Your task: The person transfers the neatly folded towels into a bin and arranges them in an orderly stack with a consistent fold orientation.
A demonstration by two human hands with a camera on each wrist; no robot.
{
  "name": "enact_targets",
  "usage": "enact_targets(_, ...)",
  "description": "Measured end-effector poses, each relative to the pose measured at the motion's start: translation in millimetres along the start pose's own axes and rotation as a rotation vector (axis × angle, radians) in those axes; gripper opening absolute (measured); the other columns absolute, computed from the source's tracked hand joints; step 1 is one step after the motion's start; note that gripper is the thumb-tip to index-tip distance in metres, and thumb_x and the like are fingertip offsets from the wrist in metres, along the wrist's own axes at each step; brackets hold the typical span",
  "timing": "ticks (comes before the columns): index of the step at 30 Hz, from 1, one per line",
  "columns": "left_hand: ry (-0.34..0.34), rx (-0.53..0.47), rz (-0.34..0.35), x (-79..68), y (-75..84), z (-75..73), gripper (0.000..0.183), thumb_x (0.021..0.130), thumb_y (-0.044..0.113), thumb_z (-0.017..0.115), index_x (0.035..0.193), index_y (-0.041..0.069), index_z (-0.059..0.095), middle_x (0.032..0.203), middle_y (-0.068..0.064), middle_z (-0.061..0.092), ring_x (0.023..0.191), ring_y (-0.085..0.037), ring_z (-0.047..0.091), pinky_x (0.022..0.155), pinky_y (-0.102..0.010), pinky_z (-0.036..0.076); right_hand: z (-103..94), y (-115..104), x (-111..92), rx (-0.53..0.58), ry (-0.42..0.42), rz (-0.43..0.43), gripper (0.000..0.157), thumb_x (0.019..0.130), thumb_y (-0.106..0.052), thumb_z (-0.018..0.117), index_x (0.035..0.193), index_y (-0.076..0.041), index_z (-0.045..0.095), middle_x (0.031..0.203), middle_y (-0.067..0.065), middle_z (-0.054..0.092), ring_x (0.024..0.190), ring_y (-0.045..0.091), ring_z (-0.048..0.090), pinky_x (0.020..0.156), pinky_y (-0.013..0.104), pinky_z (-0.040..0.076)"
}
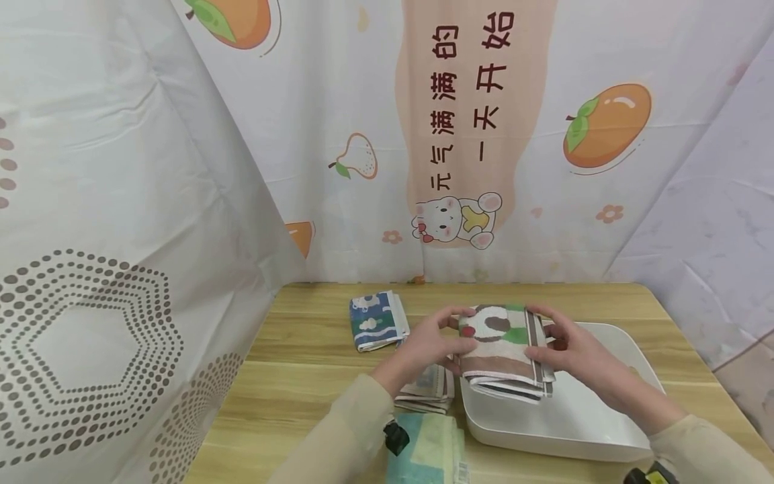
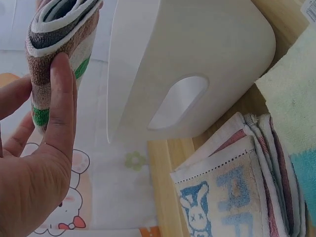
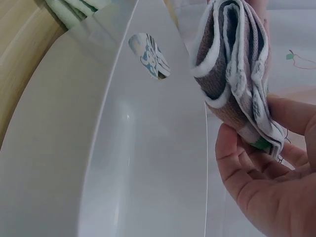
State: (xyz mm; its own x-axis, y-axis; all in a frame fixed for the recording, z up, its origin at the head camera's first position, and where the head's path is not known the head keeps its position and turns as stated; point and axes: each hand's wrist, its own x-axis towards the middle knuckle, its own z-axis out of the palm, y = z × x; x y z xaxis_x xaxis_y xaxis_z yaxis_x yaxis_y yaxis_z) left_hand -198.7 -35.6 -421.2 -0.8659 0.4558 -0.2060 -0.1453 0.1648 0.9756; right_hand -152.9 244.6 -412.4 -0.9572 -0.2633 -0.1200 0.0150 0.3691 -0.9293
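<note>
A folded towel [image 1: 498, 339] in brown, cream and green, with a red spot, is held up over the left end of a white plastic bin [image 1: 544, 430]. My left hand [image 1: 429, 346] pinches its left edge, thumb on the near face and fingers behind. At the opposite edge my right hand [image 1: 574, 346] grips it the same way. The left wrist view shows the towel [image 2: 64, 54] edge-on, its layers curled over one another. In the right wrist view, the layered white hems of the towel [image 3: 242, 74] show above my right fingers.
Left of the bin lies a folded towel with blue rabbit print [image 2: 217, 192]. A yellow and turquoise towel [image 1: 423, 447] lies nearer me, and a blue and green one [image 1: 376, 321] farther back. All rest on the wooden table [image 1: 290, 376]. A printed curtain [image 1: 338, 202] hangs behind.
</note>
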Motion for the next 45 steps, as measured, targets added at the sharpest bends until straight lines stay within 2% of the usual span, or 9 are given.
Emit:
enact_targets(8, -0.059, -0.034, -0.037, 9.1, 1.7, -1.2, 0.048, 0.089, 0.011, 0.081, 0.127, 0.035, 0.066, 0.123, -0.006, 0.056, 0.080, -0.026, 0.070, 0.065, -0.043, 0.063, -13.1, 2.1, 0.7, 0.004, -0.061, 0.046, 0.079, 0.096, -0.026, 0.073, 0.160, -0.016, 0.026, 0.119, 0.020, 0.062, 0.097, 0.023, 0.067, 0.079, 0.038, 0.060)
enact_targets(19, -0.116, -0.074, -0.081, 18.7, 5.4, 4.3, 0.048, 0.089, 0.007, 0.080, 0.128, 0.031, 0.067, 0.123, -0.008, 0.056, 0.084, -0.028, 0.073, 0.066, -0.046, 0.063, -28.7, 9.9, 7.2, 0.060, -0.131, 0.084, 0.080, 0.097, -0.022, 0.072, 0.160, -0.012, 0.023, 0.124, 0.022, 0.060, 0.098, 0.028, 0.069, 0.078, 0.043, 0.061)
enact_targets(29, -0.104, -0.059, -0.131, 28.7, 5.1, 15.2, 0.050, 0.087, 0.001, 0.079, 0.127, 0.027, 0.065, 0.119, -0.009, 0.056, 0.082, -0.028, 0.072, 0.061, -0.043, 0.062, -40.1, 15.6, 14.2, 0.077, -0.171, 0.120, 0.081, 0.096, -0.020, 0.072, 0.159, -0.008, 0.023, 0.121, 0.021, 0.061, 0.096, 0.030, 0.070, 0.078, 0.046, 0.061)
enact_targets(39, -0.128, -0.091, -0.155, 37.1, 3.1, 29.1, 0.048, 0.087, -0.005, 0.077, 0.124, 0.020, 0.061, 0.108, -0.015, 0.059, 0.076, -0.031, 0.072, 0.058, -0.045, 0.062, -54.5, 24.4, 18.7, 0.104, -0.284, 0.112, 0.061, 0.099, -0.013, 0.068, 0.146, -0.004, 0.030, 0.112, 0.017, 0.063, 0.092, 0.030, 0.069, 0.076, 0.050, 0.061)
enact_targets(45, -0.138, -0.118, -0.198, 42.7, 3.3, 33.5, 0.042, 0.087, -0.006, 0.076, 0.119, 0.018, 0.063, 0.104, -0.017, 0.063, 0.076, -0.033, 0.072, 0.060, -0.044, 0.063, -60.8, 28.6, 21.6, 0.114, -0.329, 0.121, 0.056, 0.098, -0.012, 0.067, 0.140, -0.002, 0.032, 0.108, 0.015, 0.064, 0.091, 0.029, 0.067, 0.075, 0.051, 0.061)
